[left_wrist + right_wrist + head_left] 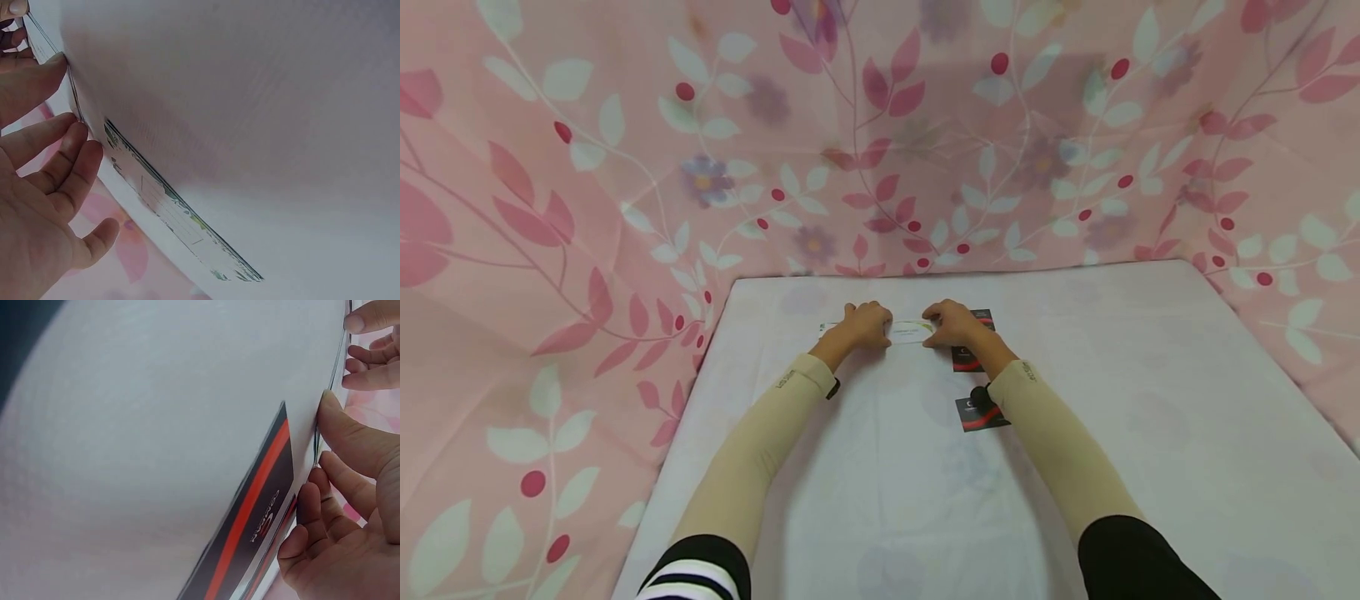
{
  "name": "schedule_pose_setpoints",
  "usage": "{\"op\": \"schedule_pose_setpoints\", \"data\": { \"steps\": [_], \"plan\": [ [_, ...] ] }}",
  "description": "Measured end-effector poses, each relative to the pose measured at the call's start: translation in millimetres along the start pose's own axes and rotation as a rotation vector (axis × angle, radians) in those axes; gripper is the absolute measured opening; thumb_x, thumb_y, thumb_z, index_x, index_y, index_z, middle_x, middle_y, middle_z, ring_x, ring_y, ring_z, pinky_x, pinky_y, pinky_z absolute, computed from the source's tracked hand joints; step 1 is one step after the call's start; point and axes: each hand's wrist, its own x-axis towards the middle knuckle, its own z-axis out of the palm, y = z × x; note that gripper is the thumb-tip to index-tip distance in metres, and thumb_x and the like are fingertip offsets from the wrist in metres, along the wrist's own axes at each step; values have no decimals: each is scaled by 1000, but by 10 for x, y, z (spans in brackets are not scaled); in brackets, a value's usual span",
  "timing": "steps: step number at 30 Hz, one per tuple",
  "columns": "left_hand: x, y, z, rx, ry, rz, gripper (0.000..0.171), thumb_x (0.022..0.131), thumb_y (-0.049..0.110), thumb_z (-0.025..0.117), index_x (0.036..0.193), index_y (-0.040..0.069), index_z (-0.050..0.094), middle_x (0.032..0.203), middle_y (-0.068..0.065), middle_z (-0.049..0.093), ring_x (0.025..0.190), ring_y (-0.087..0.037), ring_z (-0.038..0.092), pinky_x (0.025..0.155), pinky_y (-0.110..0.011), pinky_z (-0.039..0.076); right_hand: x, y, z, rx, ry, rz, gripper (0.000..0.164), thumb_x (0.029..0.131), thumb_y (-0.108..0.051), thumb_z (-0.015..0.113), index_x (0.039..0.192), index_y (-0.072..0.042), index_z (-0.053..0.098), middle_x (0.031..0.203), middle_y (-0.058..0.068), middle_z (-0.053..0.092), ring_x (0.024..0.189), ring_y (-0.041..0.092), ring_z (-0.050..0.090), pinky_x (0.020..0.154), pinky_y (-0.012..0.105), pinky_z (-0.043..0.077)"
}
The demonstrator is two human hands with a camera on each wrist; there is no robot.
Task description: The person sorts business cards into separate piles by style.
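Note:
A white printed card (912, 332) lies flat near the far side of the table, between both hands. My left hand (867, 325) holds its left end, thumb at the near edge and fingers at the far edge. At the other end my right hand (951, 323) grips it the same way. In the left wrist view, a white card with green leaf print and ruled lines (172, 206) lies beside the left hand (44, 206). Black cards with a red stripe (250, 506) lie by the right hand (350, 519), partly hidden by it in the head view.
Nearer on the white-covered table (895, 492) lies a tilted black card (973, 419), partly under the right wrist. Another black card (966, 361) lies beyond it. A pink floral cloth (865, 167) hangs behind the table and along both sides.

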Motion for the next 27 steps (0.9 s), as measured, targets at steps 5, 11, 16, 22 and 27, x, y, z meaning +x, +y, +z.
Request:
{"op": "schedule_pose_setpoints", "data": {
  "steps": [5, 11, 16, 22, 27],
  "plan": [
    [-19, -4, -18, -14, 3, 0, 24, 84, 24, 76, 103, 13, 68, 105, -6, 63, 100, -25, 57, 97, -54, 34, 2, -9, 4, 1, -1, -12, 61, 77, -22, 84, 131, -5, 63, 131, 17, 60, 117, 33, 55, 103, 45, 43],
    [-41, 1, -38, -40, 3, 0, 34, 83, 20, 76, 115, 12, 68, 110, -8, 64, 102, -27, 57, 98, -54, 33, -4, -20, 17, -13, 3, -35, 61, 77, -24, 84, 132, -5, 63, 131, 18, 59, 114, 32, 56, 100, 44, 45],
    [-35, -7, -32, -49, -5, -2, 36, 83, 19, 75, 117, 12, 67, 111, -8, 64, 102, -27, 56, 97, -53, 33, -9, -20, 14, -22, 9, -48, 62, 77, -24, 84, 132, -6, 62, 130, 17, 60, 113, 31, 56, 98, 44, 45],
    [-35, -9, -27, -51, -6, -5, 48, 82, 19, 74, 129, 13, 64, 120, -9, 63, 111, -29, 57, 100, -54, 32, -25, -7, 10, -39, 15, -78, 63, 78, -25, 84, 133, -6, 61, 127, 17, 59, 114, 31, 56, 99, 44, 45],
    [-63, -17, -52, -105, 24, 42, 50, 85, 22, 72, 133, 14, 61, 123, -9, 63, 115, -28, 57, 102, -54, 35, -106, 11, -64, -34, 15, -100, 65, 78, -27, 84, 134, -5, 59, 126, 18, 59, 107, 31, 57, 94, 44, 46]
  ]
}}
